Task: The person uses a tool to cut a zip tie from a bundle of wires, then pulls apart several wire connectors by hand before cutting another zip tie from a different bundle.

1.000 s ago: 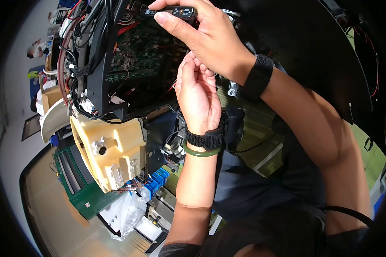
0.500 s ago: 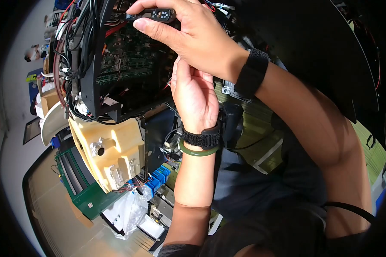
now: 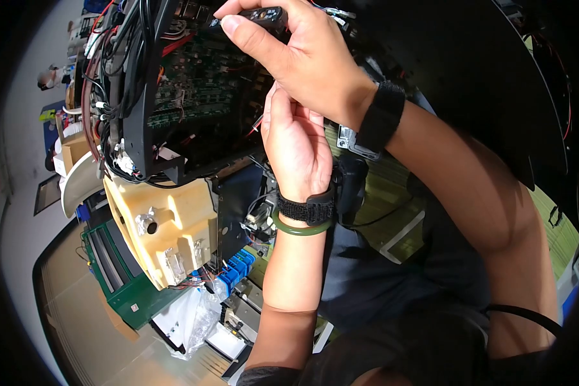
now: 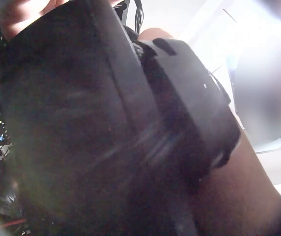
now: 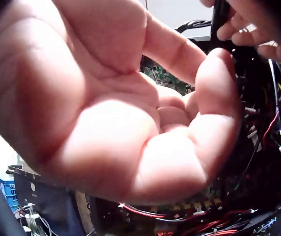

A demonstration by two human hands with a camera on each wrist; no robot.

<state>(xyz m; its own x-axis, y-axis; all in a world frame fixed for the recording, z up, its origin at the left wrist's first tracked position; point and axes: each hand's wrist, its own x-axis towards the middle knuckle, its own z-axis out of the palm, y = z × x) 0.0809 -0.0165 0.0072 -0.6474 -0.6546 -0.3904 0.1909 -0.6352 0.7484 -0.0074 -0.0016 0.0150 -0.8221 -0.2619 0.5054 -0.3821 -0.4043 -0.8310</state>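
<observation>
High in the head view, my right hand (image 3: pixel 318 67) pinches a small black remote (image 3: pixel 267 15) with buttons between its thumb and fingers. Just below it is my left hand (image 3: pixel 297 138), palm toward the camera and fingers loosely curled, fingertips right at the heel of the right hand. The right wrist view shows this palm (image 5: pixel 116 128) close up, nothing in it, with the right hand's fingers (image 5: pixel 243 37) on the dark remote (image 5: pixel 220 22) at upper right. A black strap (image 4: pixel 189 98) and dark housing fill most of the left wrist view.
Green circuit boards (image 3: pixel 193 90) sit in an open black housing behind the hands. Bundled black cables (image 3: pixel 132 77) run along its left side. Below are a yellowish moulded part (image 3: pixel 167 219) and blue plastic parts (image 3: pixel 235 270). A large black panel (image 3: pixel 469 77) covers the right.
The right hand with the remote first shifted left, then back right and slightly up. The left hand moved a little the same way, staying close beneath it. Both hands keep their pose.
</observation>
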